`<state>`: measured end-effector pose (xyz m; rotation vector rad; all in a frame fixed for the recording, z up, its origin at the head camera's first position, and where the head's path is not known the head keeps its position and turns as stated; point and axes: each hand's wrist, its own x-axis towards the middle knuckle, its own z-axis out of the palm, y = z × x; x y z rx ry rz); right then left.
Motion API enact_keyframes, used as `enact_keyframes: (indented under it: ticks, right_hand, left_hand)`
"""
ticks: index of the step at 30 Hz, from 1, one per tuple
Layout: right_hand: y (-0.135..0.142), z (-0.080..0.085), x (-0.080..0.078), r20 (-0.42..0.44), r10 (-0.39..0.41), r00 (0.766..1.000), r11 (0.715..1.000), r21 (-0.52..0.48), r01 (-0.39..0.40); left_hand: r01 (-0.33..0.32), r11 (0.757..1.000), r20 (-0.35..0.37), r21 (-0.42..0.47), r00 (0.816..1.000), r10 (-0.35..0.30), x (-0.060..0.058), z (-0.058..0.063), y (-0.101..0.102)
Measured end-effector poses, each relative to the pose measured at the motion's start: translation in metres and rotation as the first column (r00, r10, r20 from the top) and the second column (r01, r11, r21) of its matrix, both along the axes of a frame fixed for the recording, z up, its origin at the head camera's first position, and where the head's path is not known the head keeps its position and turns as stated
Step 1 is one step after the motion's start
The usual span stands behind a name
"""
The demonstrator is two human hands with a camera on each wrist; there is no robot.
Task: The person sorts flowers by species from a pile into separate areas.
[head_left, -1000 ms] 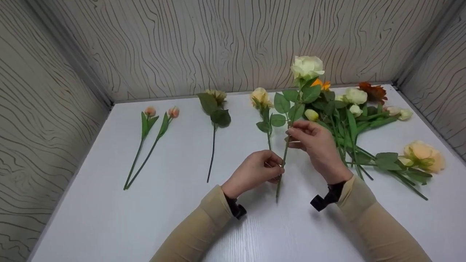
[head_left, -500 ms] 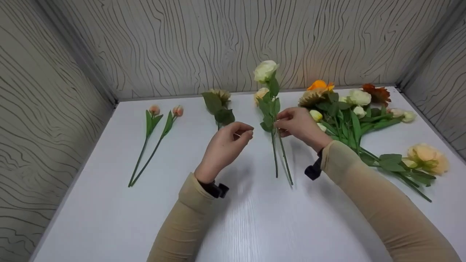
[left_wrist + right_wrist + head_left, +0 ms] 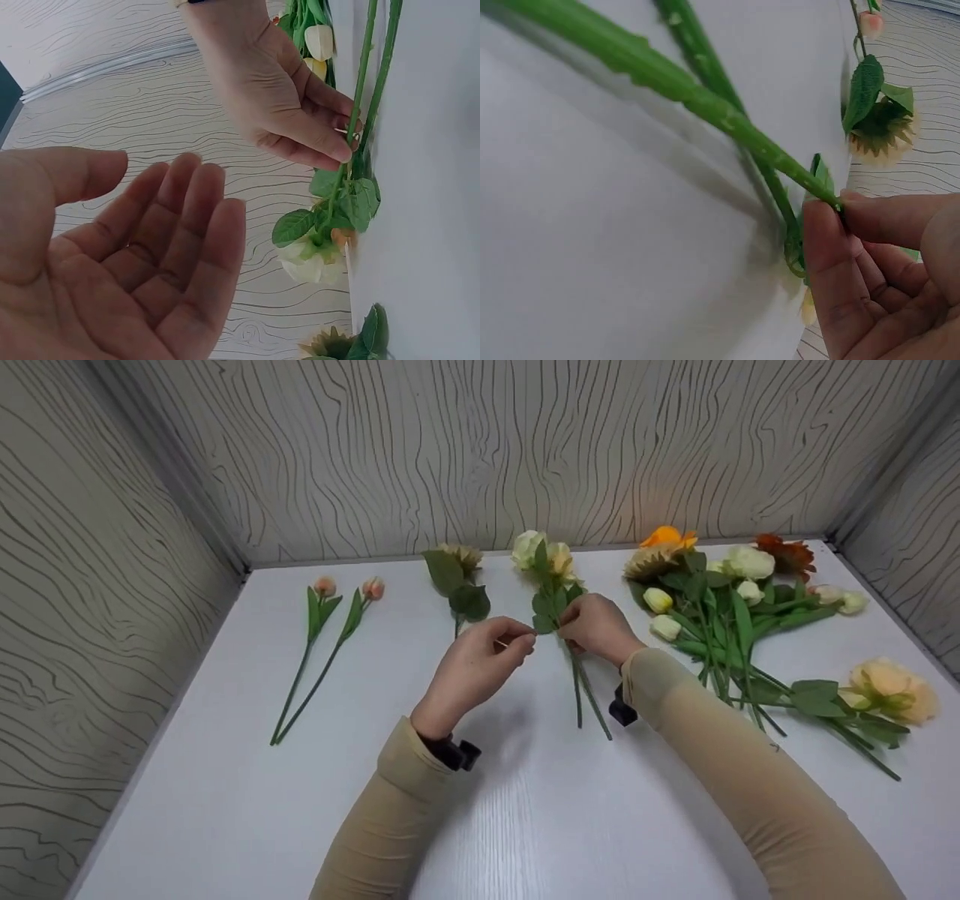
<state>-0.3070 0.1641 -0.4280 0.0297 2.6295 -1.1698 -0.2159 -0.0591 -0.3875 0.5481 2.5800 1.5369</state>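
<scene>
My right hand (image 3: 600, 624) pinches the green stem of a white rose (image 3: 528, 547) between thumb and fingertips, as the right wrist view shows up close. Beside that bloom lies a peach rose (image 3: 561, 561) on the white table, and the two stems (image 3: 727, 116) cross near my fingertips. To the left, my left hand (image 3: 480, 664) hovers with nothing in it; the left wrist view shows its palm with loosely bent fingers (image 3: 214, 232). Just behind it lies a beige flower (image 3: 461, 556) with dark green leaves, its stem partly hidden by the hand.
Two pink tulips (image 3: 325, 586) lie at the left with stem ends together. At the right is a heap of mixed flowers, including white roses (image 3: 750, 562), yellowish tulips (image 3: 658, 600) and an orange bloom (image 3: 667, 537). A large peach rose (image 3: 892, 690) lies nearer the right edge. Patterned panels (image 3: 480, 450) enclose the table.
The white rose has moved left and been lowered beside the peach rose, still in my right hand. My left hand has let go of its stem and moved left.
</scene>
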Motion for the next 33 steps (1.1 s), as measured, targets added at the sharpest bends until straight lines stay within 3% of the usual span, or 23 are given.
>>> enact_keyframes:
  ticks: [13, 18, 24, 26, 28, 33]
  right_hand:
    - [0.008, -0.008, 0.012, -0.084, 0.022, 0.996, 0.999, 0.041, -0.018]
    - [0.017, 0.005, 0.020, -0.112, 0.036, 0.993, 0.999, 0.009, -0.035]
    - [0.057, 0.026, 0.033, -0.129, 0.003, 0.992, 0.999, -0.034, -0.007]
    - [0.078, 0.033, 0.039, -0.121, -0.022, 0.992, 0.999, -0.027, 0.019]
    - [0.101, 0.040, 0.045, -0.107, -0.046, 0.993, 0.999, -0.010, 0.045]
    - [0.160, 0.046, 0.062, -0.098, -0.086, 0.992, 0.993, 0.072, 0.093]
  left_hand:
    - [0.017, 0.999, 0.022, -0.033, 1.000, -0.016, 0.002, -0.005, 0.003]
    - [0.037, 0.998, 0.002, -0.054, 0.999, -0.037, 0.004, -0.006, 0.006]
    - [0.092, 0.982, -0.102, -0.167, 0.989, -0.110, 0.010, -0.011, 0.022]
    - [0.135, 0.963, -0.161, -0.233, 0.971, -0.175, 0.014, -0.015, 0.030]
    - [0.176, 0.934, -0.224, -0.311, 0.942, -0.252, 0.018, -0.019, 0.039]
    - [0.231, 0.813, -0.357, -0.535, 0.810, -0.465, 0.030, -0.035, 0.064]
